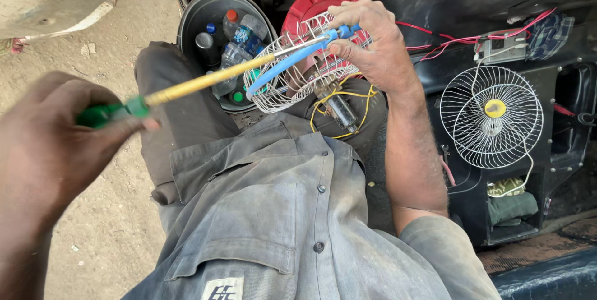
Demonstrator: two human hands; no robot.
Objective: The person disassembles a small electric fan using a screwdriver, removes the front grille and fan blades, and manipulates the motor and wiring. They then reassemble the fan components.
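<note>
A seated person in a grey button-up work shirt works beside a vehicle's open doorway. The left hand [46, 135], close to the camera and blurred, is closed around the green handle of a long screwdriver with a yellow shaft [186, 88]. The tool's long axis runs from lower left up to the right, its far end reaching into a small white wire fan guard [280, 85]. The right hand [373, 42] is closed on that guard's upper right rim, steadying it above the lap together with a curved blue plastic blade [286, 64] that lies across the wires. The guard sits up and to the right of the left hand, well apart from it, and directly under the right hand, which is much the nearer. Below the guard hangs a small metal motor [341, 110] trailing yellow wires. Behind it lie a red ribbed round cover [317, 1] and a dark round tub of plastic bottles [214, 20]. Further right, a second white wire-caged fan with a yellow hub [491, 116] is fixed to the black vehicle panel, near loose red wires [448, 42].
</note>
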